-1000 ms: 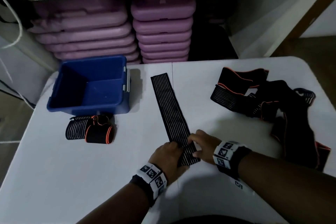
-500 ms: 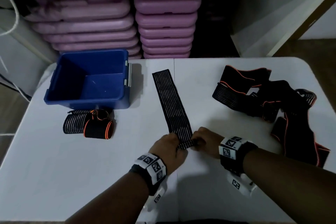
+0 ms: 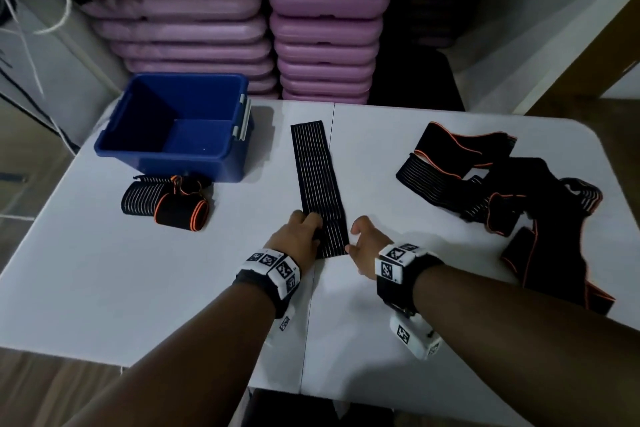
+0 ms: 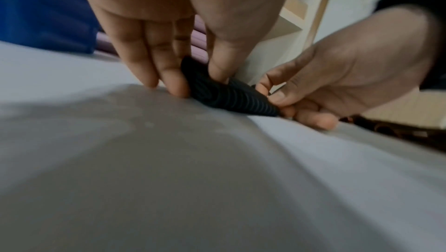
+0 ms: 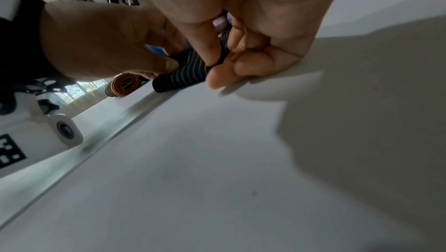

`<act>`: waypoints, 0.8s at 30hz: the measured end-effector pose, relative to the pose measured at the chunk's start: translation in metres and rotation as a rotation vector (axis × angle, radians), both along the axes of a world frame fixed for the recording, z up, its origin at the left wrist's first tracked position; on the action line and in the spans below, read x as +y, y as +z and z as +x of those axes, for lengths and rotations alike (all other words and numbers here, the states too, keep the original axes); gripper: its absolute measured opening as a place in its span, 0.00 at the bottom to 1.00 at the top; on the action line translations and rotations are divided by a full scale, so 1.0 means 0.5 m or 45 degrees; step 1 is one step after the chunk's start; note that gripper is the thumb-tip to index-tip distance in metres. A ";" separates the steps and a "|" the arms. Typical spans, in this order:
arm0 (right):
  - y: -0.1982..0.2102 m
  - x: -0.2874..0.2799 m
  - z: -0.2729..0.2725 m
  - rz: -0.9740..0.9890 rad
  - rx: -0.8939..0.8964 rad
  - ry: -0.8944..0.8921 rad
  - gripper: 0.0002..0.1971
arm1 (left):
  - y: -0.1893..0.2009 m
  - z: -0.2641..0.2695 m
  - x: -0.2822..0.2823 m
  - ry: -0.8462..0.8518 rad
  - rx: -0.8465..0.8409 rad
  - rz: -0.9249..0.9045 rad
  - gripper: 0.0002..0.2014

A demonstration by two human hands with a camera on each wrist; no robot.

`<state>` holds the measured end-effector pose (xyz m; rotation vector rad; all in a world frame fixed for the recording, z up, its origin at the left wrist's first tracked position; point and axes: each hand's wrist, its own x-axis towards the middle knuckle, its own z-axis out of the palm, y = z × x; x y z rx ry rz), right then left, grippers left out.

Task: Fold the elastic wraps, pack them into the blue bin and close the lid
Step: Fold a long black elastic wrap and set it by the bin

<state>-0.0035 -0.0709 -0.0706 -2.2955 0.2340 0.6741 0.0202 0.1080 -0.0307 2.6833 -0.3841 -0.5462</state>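
A black striped elastic wrap (image 3: 318, 177) lies flat along the middle of the white table (image 3: 104, 270), its near end doubled over. My left hand (image 3: 311, 227) pinches that end's left edge between thumb and fingers (image 4: 173, 86). My right hand (image 3: 353, 236) pinches its right edge; in the right wrist view its thumb (image 5: 205, 50) presses on the folded end (image 5: 185, 73). The blue bin (image 3: 180, 152) stands open at the back left with nothing visible inside. Two rolled wraps (image 3: 166, 203) lie in front of it. No lid is in view.
A loose pile of black, orange-edged wraps (image 3: 502, 191) covers the table's right side. Stacked purple cases (image 3: 325, 45) fill the shelf behind the table. A seam (image 3: 311, 305) runs down the tabletop's middle. Bare tabletop shows front left.
The wrap's flat length has shortened as its near end was folded over. My hands, close together on top of that end before, now sit apart at its two side edges.
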 end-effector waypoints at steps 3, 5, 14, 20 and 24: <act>0.003 0.003 -0.001 -0.027 0.020 -0.030 0.14 | -0.005 0.010 0.003 -0.173 -0.163 0.138 0.16; 0.012 -0.003 0.001 0.024 0.050 -0.020 0.14 | -0.009 0.012 0.006 -0.268 -0.188 0.180 0.17; 0.045 -0.004 -0.010 0.144 0.050 -0.028 0.21 | -0.023 0.016 0.027 -0.416 -0.151 0.064 0.29; 0.049 0.007 -0.004 0.038 0.045 -0.065 0.26 | -0.042 0.009 0.024 -0.376 -0.252 -0.203 0.20; 0.056 0.000 0.000 0.127 0.014 -0.008 0.40 | -0.034 0.004 0.026 -0.473 -0.241 -0.140 0.22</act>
